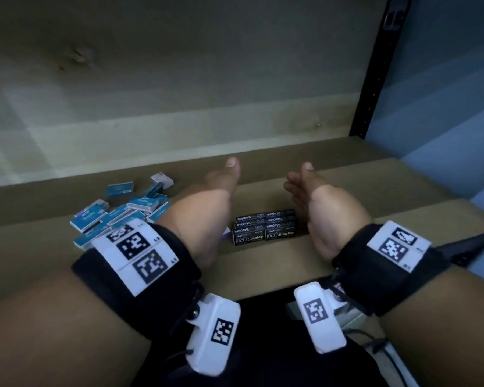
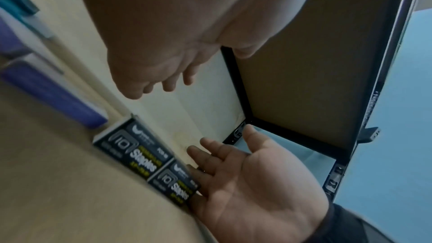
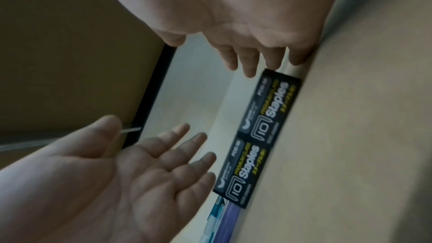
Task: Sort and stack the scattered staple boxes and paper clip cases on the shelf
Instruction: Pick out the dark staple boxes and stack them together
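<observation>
Head view: both forearms reach in from the bottom of the frame, each with a black wrist strap bearing white coded tags. The left hand (image 1: 207, 196) sits at centre, palm turned inward, thumb up, fingers straight and holding nothing. The right hand (image 1: 322, 208), right of centre, mirrors it, fingers relaxed and empty. Between them, lower centre, stands a block of black staple boxes (image 1: 264, 227), two side by side and several deep, on the brown shelf (image 1: 375, 191). Left of centre lies a loose heap of teal boxes (image 1: 118, 213), some overlapping, with a purple-sided box (image 1: 162, 180) at its far edge. A pale back wall fills the upper frame; a black upright post (image 1: 375, 79) runs down the upper right, with a blue wall beyond it.

Left wrist view: the left hand (image 2: 163, 43) fills the top, fingers loosely extended; the right hand (image 2: 252, 182) at lower centre lies flat-palmed just beside the black staple boxes (image 2: 149, 162), and contact cannot be told. Blurred purple box (image 2: 53, 95) at left.

Right wrist view: the right hand (image 3: 233, 25) at top, fingertips just above the black staple boxes (image 3: 261, 136); the left hand (image 3: 117, 178) open at lower left
</observation>
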